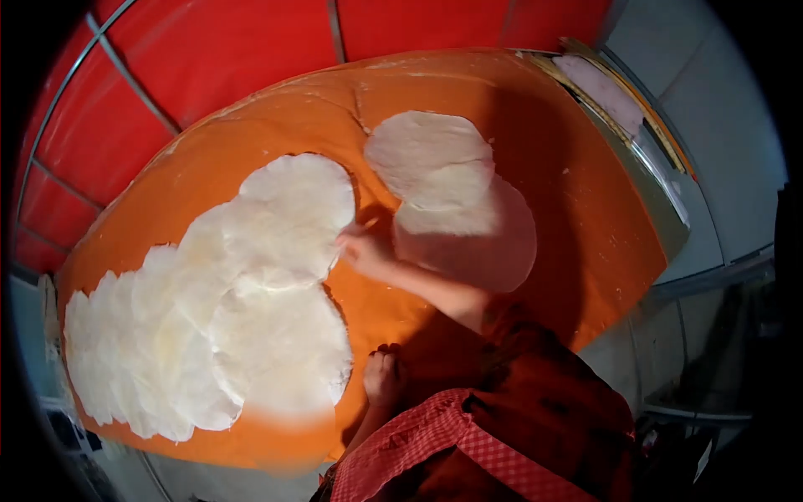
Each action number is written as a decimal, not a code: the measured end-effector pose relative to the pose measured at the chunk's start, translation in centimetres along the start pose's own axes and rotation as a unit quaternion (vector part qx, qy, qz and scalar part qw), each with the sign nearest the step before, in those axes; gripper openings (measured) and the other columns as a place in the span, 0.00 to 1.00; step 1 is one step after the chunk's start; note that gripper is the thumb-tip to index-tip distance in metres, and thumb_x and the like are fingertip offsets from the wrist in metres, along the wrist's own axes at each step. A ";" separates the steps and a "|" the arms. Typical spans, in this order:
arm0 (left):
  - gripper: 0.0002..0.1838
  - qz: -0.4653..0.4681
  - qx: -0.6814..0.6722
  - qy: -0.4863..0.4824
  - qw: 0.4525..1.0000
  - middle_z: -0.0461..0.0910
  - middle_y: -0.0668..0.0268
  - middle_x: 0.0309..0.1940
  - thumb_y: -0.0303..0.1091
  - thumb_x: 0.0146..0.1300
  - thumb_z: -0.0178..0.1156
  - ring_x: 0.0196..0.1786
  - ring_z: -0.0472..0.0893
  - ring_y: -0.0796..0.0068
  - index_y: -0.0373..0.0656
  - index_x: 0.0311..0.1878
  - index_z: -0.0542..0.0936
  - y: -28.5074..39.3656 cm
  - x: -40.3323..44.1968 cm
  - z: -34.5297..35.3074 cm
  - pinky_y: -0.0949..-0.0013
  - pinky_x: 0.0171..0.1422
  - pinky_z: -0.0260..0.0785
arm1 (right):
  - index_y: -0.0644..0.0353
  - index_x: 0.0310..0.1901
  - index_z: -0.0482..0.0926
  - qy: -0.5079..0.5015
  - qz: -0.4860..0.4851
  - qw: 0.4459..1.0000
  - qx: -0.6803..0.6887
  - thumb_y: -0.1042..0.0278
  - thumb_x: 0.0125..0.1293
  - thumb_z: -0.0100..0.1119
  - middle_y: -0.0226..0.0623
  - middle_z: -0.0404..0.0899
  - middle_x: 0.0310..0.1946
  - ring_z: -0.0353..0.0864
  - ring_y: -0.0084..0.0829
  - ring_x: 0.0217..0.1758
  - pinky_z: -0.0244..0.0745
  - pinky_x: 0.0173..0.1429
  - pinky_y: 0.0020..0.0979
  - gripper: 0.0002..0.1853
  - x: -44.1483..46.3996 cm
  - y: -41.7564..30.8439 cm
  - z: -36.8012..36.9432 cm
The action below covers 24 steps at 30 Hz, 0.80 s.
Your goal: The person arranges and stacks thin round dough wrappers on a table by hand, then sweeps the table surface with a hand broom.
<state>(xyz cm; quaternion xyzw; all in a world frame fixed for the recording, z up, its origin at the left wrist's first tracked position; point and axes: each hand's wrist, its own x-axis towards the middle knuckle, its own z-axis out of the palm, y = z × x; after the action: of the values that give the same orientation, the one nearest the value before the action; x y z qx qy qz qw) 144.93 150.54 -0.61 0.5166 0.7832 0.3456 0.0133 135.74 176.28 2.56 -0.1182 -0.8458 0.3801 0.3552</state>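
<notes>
My right hand (pixel 365 253) reaches left across the orange cloth (pixel 418 326). Its fingers are pinched at the right edge of an upper round, flat dough sheet (pixel 297 197). Closer to my body, my left hand (pixel 384 378) rests curled on the cloth, with no object visible in it. Just left of it lies another pale dough sheet (pixel 284 343). Many thin sheets overlap in two rows towards the left. Beyond my right forearm, two more dough sheets overlap: a lit upper one (pixel 431 155) and a shaded lower one (pixel 468 243).
Red panels (pixel 242 58) with metal bars stand along the far side. Wooden sticks and a pale pink item (pixel 602 88) lie at the table's far right edge. Grey tiles (pixel 711 125) show on the right. A red checked apron (pixel 418 435) covers my front.
</notes>
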 end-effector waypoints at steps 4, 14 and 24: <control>0.10 0.018 0.005 0.028 0.999 0.76 0.57 0.33 0.28 0.49 0.63 0.34 0.76 0.55 0.43 0.37 0.78 -0.1 0.1 0.4 0.56 0.37 0.72 | 0.60 0.44 0.78 0.297 0.206 0.928 -0.094 0.75 0.56 0.58 0.38 0.77 0.42 0.76 0.36 0.45 0.75 0.43 0.37 0.12 -1.7 16.0 -10.9; 0.15 0.052 0.022 0.037 0.998 0.76 0.59 0.37 0.30 0.53 0.60 0.40 0.78 0.60 0.41 0.45 0.77 -0.3 -0.5 -0.3 0.63 0.42 0.73 | 0.58 0.53 0.77 0.008 0.346 0.927 -0.143 0.60 0.70 0.44 0.43 0.76 0.50 0.73 0.37 0.50 0.68 0.54 0.32 0.17 -3.6 32.1 -26.5; 0.19 -0.052 0.031 -0.079 0.995 0.78 0.55 0.45 0.35 0.54 0.63 0.45 0.77 0.56 0.39 0.49 0.76 -2.2 -2.2 0.9 0.58 0.48 0.73 | 0.48 0.57 0.74 0.172 0.382 0.809 0.411 0.62 0.63 0.59 0.28 0.76 0.47 0.76 0.29 0.41 0.73 0.42 0.32 0.20 -0.3 17.2 -27.5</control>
<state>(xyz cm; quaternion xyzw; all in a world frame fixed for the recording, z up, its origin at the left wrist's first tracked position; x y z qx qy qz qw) 144.52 148.67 -3.30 0.5011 0.8159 0.2781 0.0770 153.75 203.20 2.48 -0.3381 -0.4221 0.7709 0.3365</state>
